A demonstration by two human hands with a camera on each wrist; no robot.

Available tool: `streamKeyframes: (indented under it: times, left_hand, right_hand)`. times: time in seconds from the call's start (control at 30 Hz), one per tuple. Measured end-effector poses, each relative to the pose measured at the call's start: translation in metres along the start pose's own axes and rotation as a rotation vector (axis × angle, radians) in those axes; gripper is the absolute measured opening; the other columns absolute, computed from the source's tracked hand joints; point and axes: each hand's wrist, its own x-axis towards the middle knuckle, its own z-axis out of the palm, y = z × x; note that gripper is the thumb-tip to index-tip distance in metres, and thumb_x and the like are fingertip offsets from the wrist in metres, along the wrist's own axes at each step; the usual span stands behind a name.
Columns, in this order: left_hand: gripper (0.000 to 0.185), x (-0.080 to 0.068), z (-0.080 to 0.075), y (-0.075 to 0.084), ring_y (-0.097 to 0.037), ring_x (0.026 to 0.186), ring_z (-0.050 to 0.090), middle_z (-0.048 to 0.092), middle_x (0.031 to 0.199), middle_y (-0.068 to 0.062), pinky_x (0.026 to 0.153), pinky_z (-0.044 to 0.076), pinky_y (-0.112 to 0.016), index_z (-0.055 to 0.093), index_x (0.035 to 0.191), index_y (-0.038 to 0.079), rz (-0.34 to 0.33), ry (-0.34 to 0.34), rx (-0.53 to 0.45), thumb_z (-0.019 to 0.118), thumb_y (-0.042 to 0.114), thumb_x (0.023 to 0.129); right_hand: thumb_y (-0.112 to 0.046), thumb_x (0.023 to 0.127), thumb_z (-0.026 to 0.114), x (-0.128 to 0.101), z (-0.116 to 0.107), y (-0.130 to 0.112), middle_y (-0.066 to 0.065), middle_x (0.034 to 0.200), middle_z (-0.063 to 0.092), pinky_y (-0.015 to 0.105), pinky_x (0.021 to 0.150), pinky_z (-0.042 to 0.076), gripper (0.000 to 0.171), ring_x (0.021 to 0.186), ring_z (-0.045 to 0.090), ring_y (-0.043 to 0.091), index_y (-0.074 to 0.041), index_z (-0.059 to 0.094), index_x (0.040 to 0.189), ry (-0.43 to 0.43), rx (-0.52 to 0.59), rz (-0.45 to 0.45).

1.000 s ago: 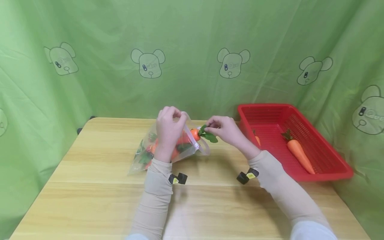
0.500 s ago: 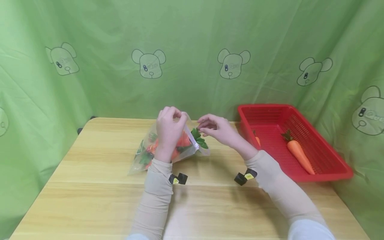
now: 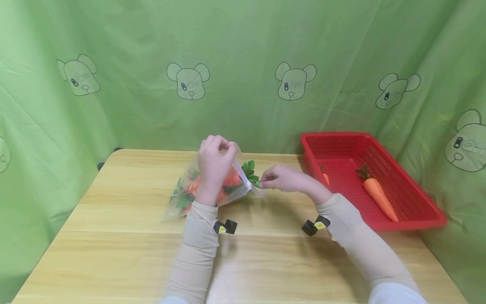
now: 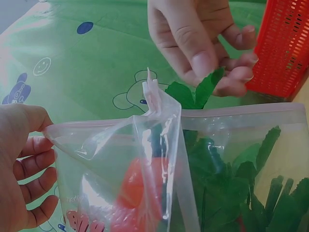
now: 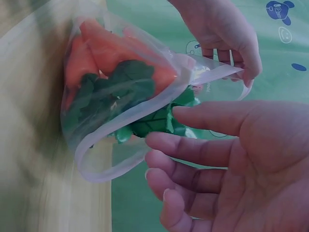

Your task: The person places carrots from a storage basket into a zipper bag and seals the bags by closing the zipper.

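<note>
bag [image 3: 212,185] mouth: blocked by leaves [image 3: 250,172] | red basket [image 3: 410,211] right | bare table [image 3: 114,253] front

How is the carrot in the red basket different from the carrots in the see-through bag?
The carrot in the basket lies alone and uncovered in the red basket; the bagged carrots are bunched together behind clear plastic. Nothing touches the basket carrot, while the left hand holds the bag open and the right hand pinches a leaf at its mouth. All are orange with green tops.
</note>
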Motion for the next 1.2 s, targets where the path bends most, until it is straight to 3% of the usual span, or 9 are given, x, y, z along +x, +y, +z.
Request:
streamKeyframes:
  times: [0.17,0.47,0.67,1.0,1.2]
  left_hand:
    - [0.013,0.0,0.0,0.0,-0.027,0.083,0.058,0.065,0.084,-0.011,0.08,0.049,-0.036,0.063,0.075,0.003,0.005,0.002,0.004,0.067,0.013,0.082]
    - [0.013,0.0,0.0,0.001,-0.027,0.083,0.059,0.065,0.084,-0.012,0.08,0.049,-0.037,0.063,0.076,0.003,0.007,0.003,-0.002,0.067,0.013,0.082]
    - [0.014,-0.001,0.0,0.0,-0.027,0.083,0.058,0.065,0.084,-0.012,0.08,0.049,-0.038,0.063,0.075,0.004,0.01,0.005,-0.001,0.068,0.014,0.082]
    - [0.014,-0.001,0.0,0.0,-0.027,0.082,0.058,0.065,0.084,-0.012,0.079,0.049,-0.037,0.063,0.075,0.003,0.02,0.008,0.003,0.067,0.014,0.083]
    - [0.014,-0.001,0.0,0.0,-0.028,0.083,0.058,0.066,0.084,-0.012,0.08,0.049,-0.038,0.063,0.075,0.003,0.016,0.003,0.003,0.067,0.014,0.082]
  right_hand:
    - [-0.015,0.09,0.064,0.0,0.002,0.001,0.001,0.075,0.063,0.025,0.064,0.046,0.013,0.069,0.051,0.011,-0.002,0.069,0.088,-0.002,0.054,-0.022]
    - [-0.01,0.089,0.066,0.0,-0.003,-0.009,0.003,0.078,0.063,0.027,0.065,0.046,0.006,0.072,0.051,0.014,-0.004,0.068,0.088,0.228,0.092,-0.066]
    - [-0.013,0.089,0.068,0.0,-0.009,-0.025,0.004,0.084,0.067,0.03,0.074,0.049,0.006,0.081,0.058,0.017,-0.007,0.068,0.091,0.31,0.042,-0.099]
    - [-0.013,0.089,0.068,-0.004,-0.011,-0.036,0.003,0.086,0.063,0.031,0.072,0.048,0.007,0.083,0.057,0.016,-0.008,0.068,0.094,0.326,0.046,-0.186]
    - [-0.013,0.093,0.062,-0.002,-0.009,-0.034,0.006,0.094,0.07,0.042,0.085,0.053,0.007,0.094,0.064,0.021,-0.009,0.066,0.097,0.311,0.014,-0.08]
